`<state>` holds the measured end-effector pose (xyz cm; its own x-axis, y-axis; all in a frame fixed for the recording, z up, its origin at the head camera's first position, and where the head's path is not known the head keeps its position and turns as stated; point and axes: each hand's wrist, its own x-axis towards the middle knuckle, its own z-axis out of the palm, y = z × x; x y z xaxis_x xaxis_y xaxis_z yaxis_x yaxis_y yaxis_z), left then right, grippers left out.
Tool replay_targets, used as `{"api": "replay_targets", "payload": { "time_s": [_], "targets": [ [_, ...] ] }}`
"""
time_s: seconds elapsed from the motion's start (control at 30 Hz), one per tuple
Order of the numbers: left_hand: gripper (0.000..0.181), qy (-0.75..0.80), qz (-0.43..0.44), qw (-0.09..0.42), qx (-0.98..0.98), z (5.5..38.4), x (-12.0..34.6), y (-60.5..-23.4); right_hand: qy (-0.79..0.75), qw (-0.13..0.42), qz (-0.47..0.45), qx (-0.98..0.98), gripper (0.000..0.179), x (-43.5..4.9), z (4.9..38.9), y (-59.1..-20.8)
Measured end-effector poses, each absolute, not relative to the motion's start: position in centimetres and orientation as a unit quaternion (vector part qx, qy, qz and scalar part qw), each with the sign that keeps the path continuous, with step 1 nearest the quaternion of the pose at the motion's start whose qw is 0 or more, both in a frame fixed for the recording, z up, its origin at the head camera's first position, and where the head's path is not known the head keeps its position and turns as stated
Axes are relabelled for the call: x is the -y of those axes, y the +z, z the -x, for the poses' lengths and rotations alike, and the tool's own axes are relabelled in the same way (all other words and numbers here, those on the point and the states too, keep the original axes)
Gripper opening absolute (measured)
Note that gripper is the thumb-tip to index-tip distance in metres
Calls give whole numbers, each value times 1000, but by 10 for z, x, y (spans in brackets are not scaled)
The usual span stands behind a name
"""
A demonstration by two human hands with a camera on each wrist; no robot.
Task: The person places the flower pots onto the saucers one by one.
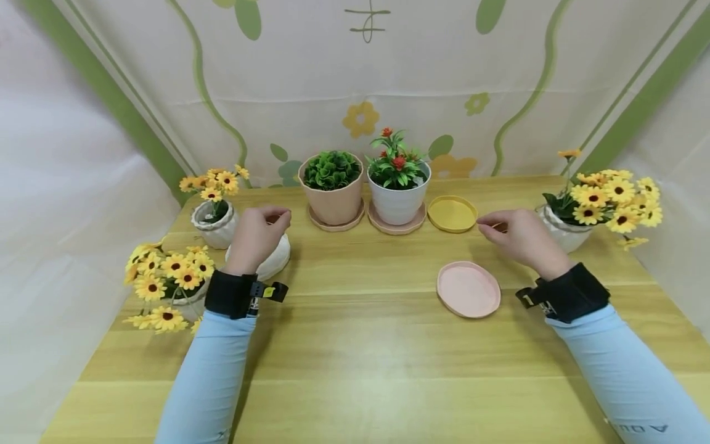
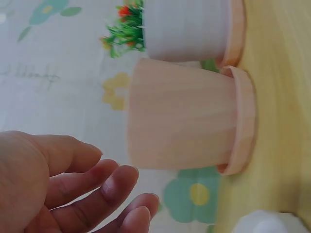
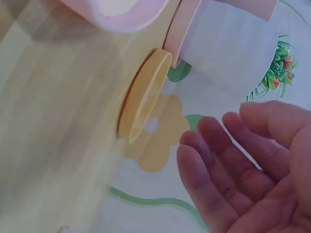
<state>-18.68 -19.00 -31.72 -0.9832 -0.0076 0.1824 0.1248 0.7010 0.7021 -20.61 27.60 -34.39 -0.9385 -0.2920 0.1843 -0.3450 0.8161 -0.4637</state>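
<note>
The left hand point(image 1: 257, 237) and right hand point(image 1: 524, 237), loosely curved, empty, are hovering toward the worktop's point(image 1: 355, 357) back corners, seemingly between placements, next needing a pot point(image 1: 568, 233).

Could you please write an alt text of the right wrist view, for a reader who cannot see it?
A right hand, relaxed and holding nothing, is near a yellow saucer on a wooden table. Beside it, a white pot with a red-flowered plant stands on a pink saucer; the picture is turned sideways.
</note>
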Motion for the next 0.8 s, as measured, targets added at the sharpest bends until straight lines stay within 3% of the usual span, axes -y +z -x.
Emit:
{"api": "replay_targets", "payload": {
  "time_s": [0.33,0.53,0.67,0.8],
  "targets": [
    [35,-360,40,151,920,156,196,-281,376,-47,-36,925,46,-289,237,-357],
    [36,-353,27,172,919,144,215,-250,413,-61,23,909,44,-295,266,-366],
    [46,-364,-4,139,921,147,239,-230,405,-82,33,910,43,-296,279,-370],
    [59,-355,-43,74,931,162,271,-210,403,-116,33,907,43,-294,286,-371]
  ]
}}
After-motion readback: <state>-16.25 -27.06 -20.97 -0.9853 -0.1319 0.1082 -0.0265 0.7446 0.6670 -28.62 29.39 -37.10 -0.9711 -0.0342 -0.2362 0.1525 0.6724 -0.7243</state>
